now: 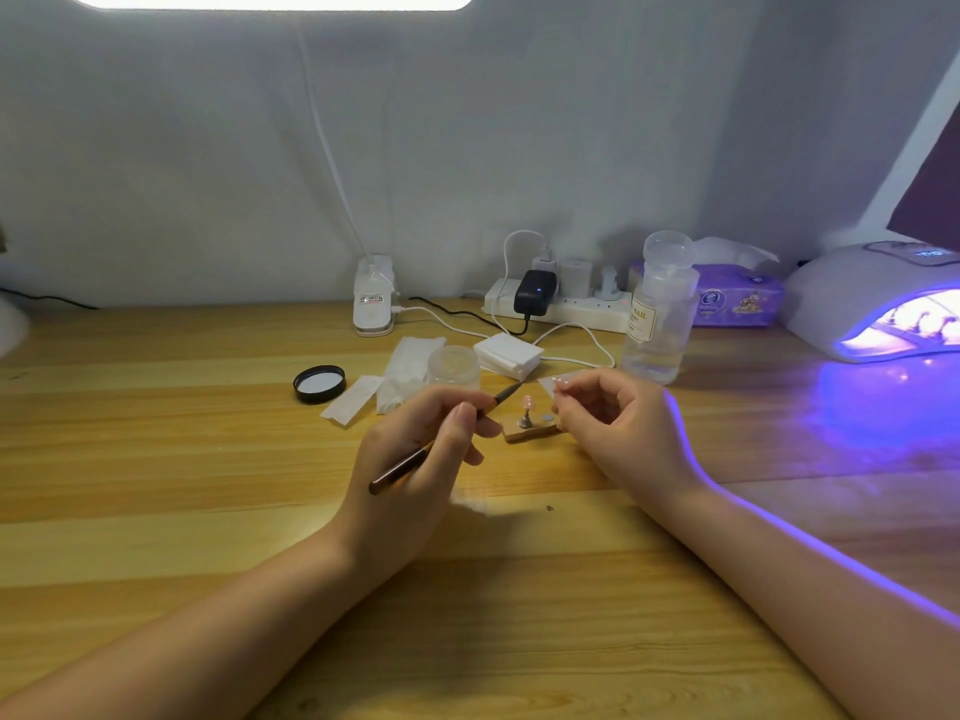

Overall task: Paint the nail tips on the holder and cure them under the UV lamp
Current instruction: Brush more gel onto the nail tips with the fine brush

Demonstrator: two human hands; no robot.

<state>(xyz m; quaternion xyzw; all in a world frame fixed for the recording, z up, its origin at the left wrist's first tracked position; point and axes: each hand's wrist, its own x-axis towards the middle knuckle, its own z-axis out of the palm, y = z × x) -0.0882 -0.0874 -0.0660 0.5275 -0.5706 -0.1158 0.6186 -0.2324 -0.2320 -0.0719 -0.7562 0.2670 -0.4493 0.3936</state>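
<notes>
A small wooden holder (530, 433) lies on the table between my hands, with a pink nail tip (528, 402) standing on a metal stem. My left hand (415, 454) grips a thin dark brush (441, 439) like a pen, its point close to the nail tip. My right hand (618, 428) sits just right of the holder, fingers curled, pinching a small clear piece (558, 383) at its fingertips. The white UV lamp (878, 298) glows purple at the far right, with several stems visible inside.
An open clear jar (453, 364) and its black lid (319, 384) stand behind my left hand, beside white wipes (509, 356). A clear pump bottle (660, 309), a tissue pack (737, 298), a power strip (561, 304) with cables and a desk lamp base (373, 304) line the back.
</notes>
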